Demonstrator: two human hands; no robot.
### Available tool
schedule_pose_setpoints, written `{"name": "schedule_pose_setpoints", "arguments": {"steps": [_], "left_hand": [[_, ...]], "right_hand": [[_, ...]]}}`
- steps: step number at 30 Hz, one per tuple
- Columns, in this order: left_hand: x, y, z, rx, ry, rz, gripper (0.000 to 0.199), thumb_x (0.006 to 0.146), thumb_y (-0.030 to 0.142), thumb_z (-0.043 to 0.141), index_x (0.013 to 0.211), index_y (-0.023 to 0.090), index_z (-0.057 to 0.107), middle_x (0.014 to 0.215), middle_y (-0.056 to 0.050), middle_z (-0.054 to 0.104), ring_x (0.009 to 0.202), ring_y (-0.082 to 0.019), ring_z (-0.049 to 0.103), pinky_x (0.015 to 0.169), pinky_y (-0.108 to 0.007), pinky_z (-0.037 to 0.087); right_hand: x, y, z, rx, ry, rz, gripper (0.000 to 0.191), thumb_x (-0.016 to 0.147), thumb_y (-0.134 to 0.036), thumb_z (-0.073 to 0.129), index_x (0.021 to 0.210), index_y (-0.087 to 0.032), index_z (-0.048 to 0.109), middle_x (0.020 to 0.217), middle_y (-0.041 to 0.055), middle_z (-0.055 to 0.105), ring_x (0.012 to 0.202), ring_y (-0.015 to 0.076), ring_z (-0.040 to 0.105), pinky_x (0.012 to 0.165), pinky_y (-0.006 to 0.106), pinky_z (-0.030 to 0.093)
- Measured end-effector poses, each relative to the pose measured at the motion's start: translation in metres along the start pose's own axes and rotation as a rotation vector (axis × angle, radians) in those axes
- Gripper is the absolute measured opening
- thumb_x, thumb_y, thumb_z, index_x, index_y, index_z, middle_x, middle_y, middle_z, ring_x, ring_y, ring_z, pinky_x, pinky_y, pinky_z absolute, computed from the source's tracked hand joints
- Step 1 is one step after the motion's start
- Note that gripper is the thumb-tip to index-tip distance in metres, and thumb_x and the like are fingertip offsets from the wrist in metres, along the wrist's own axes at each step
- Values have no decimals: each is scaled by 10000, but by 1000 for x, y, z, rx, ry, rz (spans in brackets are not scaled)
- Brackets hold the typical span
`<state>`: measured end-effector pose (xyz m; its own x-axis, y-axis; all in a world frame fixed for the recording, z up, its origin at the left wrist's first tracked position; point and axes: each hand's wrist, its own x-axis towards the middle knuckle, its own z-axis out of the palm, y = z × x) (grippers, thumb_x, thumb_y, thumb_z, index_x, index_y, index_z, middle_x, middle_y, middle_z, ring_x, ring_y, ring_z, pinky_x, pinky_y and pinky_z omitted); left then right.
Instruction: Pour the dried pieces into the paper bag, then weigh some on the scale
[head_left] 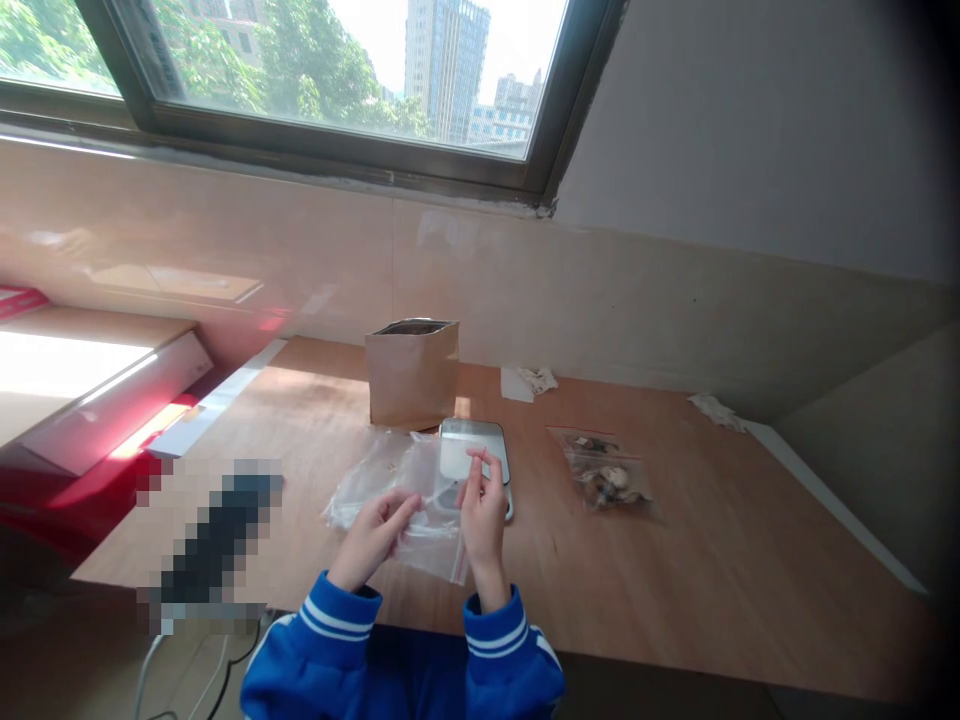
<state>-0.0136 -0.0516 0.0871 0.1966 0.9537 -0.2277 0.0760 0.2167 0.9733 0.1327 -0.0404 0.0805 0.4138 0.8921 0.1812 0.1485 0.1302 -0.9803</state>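
Observation:
My left hand (382,528) is closed, thumb against fingers, at the edge of a clear zip bag (431,552) with a red line along its seal. More clear plastic bags (367,480) lie crumpled just beyond it. My right hand (484,510) is raised over the near side of a small flat scale with a pale top (469,435). Its thumb and fingertips are pinched together; whatever sits between them is too small to make out. Behind the scale stands an open brown paper bag (411,378), upright.
Two filled zip bags (609,485) lie on the wooden table (720,560) to the right. Crumpled tissue (538,380) rests by the wall, and another piece (716,412) sits farther right. A blurred-out dark object (221,540) is at left, with cables (225,670) below.

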Motion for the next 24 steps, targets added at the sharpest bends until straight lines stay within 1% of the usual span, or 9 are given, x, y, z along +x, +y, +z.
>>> {"name": "schedule_pose_setpoints", "arguments": {"steps": [3, 6, 8, 9, 11, 12, 17, 20, 24], "left_hand": [[-1, 6, -7, 77, 100, 31, 354, 698, 492, 673, 797, 153, 667, 474, 46, 466, 384, -74, 391, 342, -178, 255], [-1, 12, -22, 146, 258, 54, 430, 707, 569, 622, 822, 157, 666, 480, 46, 451, 413, -86, 403, 350, -179, 260], [-1, 13, -35, 186, 347, 66, 479, 730, 612, 567, 856, 159, 659, 500, 49, 445, 422, -82, 388, 367, -180, 262], [1, 12, -42, 207, 371, 67, 496, 738, 625, 546, 868, 159, 654, 511, 49, 446, 424, -81, 381, 375, -184, 261], [5, 9, -53, 260, 396, 68, 514, 755, 641, 508, 881, 163, 647, 524, 46, 452, 432, -88, 389, 393, -196, 268], [9, 7, -57, 302, 403, 67, 516, 768, 645, 485, 884, 168, 645, 527, 43, 459, 443, -97, 408, 410, -204, 284], [31, -11, -65, 691, 447, 33, 477, 813, 618, 436, 899, 196, 639, 638, -13, 577, 648, -194, 585, 621, -298, 431], [39, -22, -63, 930, 630, 130, 502, 801, 600, 475, 981, 157, 628, 881, -108, 622, 869, -280, 603, 760, -393, 457], [38, -26, -57, 1065, 861, 351, 633, 799, 552, 528, 1230, 88, 512, 1179, -214, 537, 1063, -339, 535, 861, -466, 432]], "right_hand": [[2, 5, -2, -3, -46, 21, 380, 912, -505, 378, 1107, -216, 528, 562, -28, 530, 438, 149, 498, 427, 255, 382], [13, 19, -20, -42, -57, 52, 455, 911, -527, 347, 1187, -200, 501, 700, 17, 599, 512, 150, 556, 453, 253, 425], [24, 34, -44, -130, 63, 16, 464, 917, -504, 323, 1195, -177, 500, 856, 80, 624, 672, 182, 609, 557, 295, 483], [31, 44, -58, -221, 138, -39, 437, 912, -473, 348, 1168, -164, 521, 967, 123, 619, 819, 213, 616, 671, 338, 500], [43, 64, -86, -437, 257, -136, 387, 883, -402, 408, 1126, -138, 550, 1150, 191, 553, 1070, 285, 540, 851, 424, 451], [48, 73, -99, -529, 306, -146, 379, 868, -361, 423, 1133, -120, 546, 1196, 214, 517, 1120, 309, 506, 883, 448, 425], [59, 106, -139, -793, 461, -82, 459, 785, -207, 468, 1228, -87, 488, 1265, 238, 434, 1178, 357, 440, 940, 493, 336], [56, 116, -147, -867, 508, -26, 471, 763, -224, 515, 1226, -137, 510, 1291, 218, 425, 1148, 375, 441, 899, 505, 337], [53, 122, -152, -919, 577, 57, 400, 759, -284, 536, 1147, -195, 580, 1291, 188, 462, 1082, 393, 480, 822, 510, 360]]}}
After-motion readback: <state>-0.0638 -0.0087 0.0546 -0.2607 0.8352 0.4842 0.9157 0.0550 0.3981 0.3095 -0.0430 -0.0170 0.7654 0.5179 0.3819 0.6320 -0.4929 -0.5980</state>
